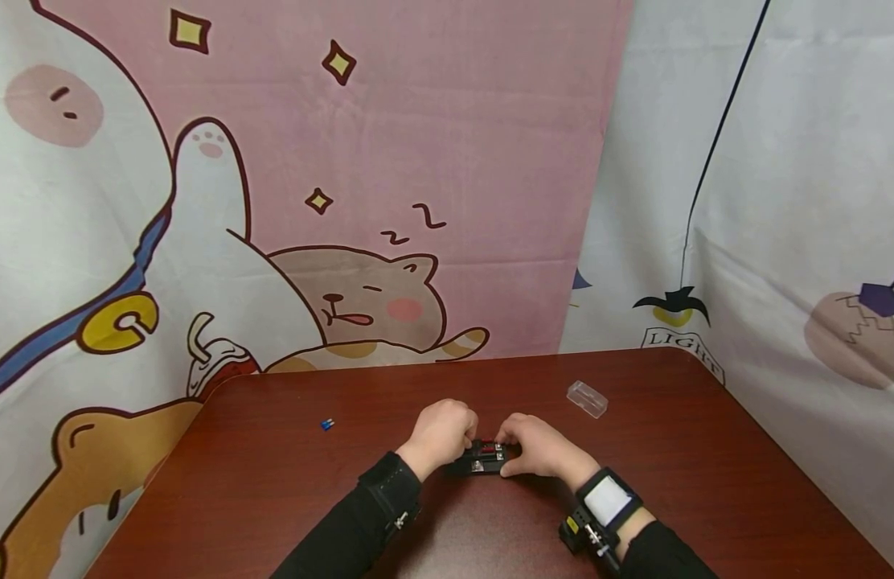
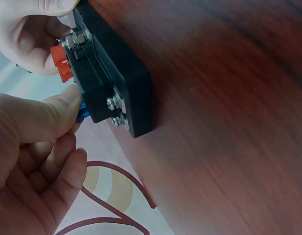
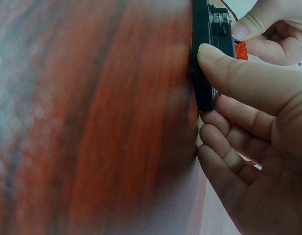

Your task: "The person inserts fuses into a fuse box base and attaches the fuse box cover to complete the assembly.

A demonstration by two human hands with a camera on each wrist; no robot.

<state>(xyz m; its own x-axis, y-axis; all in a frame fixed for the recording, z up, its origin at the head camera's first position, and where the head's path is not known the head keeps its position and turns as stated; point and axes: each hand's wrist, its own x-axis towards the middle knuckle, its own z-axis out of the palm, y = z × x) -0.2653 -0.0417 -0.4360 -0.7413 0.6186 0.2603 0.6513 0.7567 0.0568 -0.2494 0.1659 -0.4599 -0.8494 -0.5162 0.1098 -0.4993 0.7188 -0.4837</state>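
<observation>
Left hand: a small blue piece is pinched between thumb and finger against the black block. The block, set on the table, is gripped at one end by the right hand. The blue piece might be bent or dropped if pressed askew; the block might be shifted by a slack grip. "LIGHT" can be read on the cloth backdrop; no brand is discernible on the block.

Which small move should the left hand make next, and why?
Probably, the left hand should press the blue piece gently into the black block: it pinches that piece at the block, a red piece sits there already, and the right hand grips the block.
</observation>
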